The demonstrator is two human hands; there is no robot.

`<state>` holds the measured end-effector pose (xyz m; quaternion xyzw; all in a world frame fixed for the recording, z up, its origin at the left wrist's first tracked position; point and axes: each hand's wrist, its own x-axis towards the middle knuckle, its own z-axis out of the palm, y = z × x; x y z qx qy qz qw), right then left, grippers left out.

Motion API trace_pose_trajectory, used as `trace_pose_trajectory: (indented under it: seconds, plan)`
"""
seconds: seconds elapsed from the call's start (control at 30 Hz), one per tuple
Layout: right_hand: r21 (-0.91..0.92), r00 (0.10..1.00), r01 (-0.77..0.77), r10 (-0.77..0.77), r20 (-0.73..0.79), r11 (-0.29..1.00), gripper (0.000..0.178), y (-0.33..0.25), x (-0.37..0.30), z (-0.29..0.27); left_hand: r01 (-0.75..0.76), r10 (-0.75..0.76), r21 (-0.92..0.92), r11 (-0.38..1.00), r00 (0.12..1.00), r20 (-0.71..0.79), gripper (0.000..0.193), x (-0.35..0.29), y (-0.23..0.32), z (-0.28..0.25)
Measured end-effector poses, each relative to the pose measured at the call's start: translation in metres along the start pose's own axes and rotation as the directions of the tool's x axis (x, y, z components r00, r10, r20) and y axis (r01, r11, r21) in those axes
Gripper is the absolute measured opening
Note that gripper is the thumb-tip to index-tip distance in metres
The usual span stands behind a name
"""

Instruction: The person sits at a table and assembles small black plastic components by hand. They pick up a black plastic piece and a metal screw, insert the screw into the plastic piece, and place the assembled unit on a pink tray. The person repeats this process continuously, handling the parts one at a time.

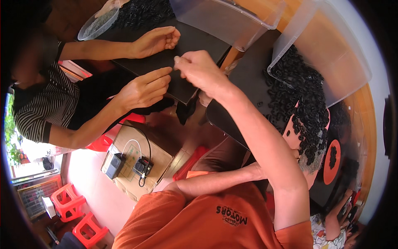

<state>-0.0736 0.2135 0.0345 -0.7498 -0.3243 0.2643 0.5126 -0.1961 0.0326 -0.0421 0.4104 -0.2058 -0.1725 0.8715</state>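
Note:
My right arm reaches across to the far left. Its hand is closed, thumb against curled fingers, close to a co-worker's fingertips. Whatever it may pinch is too small to make out. Beneath that forearm my left arm crosses to the right. Its hand is mostly hidden behind my right arm, beside a pink tray. On the tray lie small black pieces and a patch of fine greyish bits. Behind it spreads a large heap of similar black pieces.
A clear plastic bin lies tipped over the heap, with another clear bin farther back. An orange dish stands at right. A cardboard box carries black devices with cables. Red stools stand lower left. Another person sits lower right.

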Motion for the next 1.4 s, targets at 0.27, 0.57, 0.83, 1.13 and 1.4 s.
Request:
trace_pose_trajectory:
  seconds: [0.27,0.57,0.83,1.13,1.4]
  plan:
    - [-0.589,0.934,0.266,-0.355,-0.038,0.763,0.02,0.029,-0.014,-0.025,-0.122,0.134,0.186,0.975,0.989,-0.057,0.032,0.011,-0.016,0.009]
    - [-0.705,0.906,0.387,-0.387,0.171,0.595,0.013,0.007,-0.035,-0.01,0.053,-0.053,-0.054,0.997,0.998,-0.012,0.023,-0.006,0.043,0.007]
    - [-0.797,0.919,0.281,-0.389,0.063,0.534,0.025,0.0,-0.026,0.018,0.067,-0.064,-0.112,0.991,0.997,0.032,0.036,-0.001,0.015,0.004]
    - [-0.793,0.887,0.362,-0.444,0.13,0.491,0.016,0.013,-0.012,0.017,0.087,-0.08,-0.154,0.984,0.996,0.047,0.051,0.0,0.01,-0.001]
    - [-0.697,0.92,0.374,-0.343,0.192,0.612,0.025,0.015,-0.005,-0.008,0.121,-0.11,-0.161,0.98,0.991,0.072,0.064,0.009,-0.006,0.001]
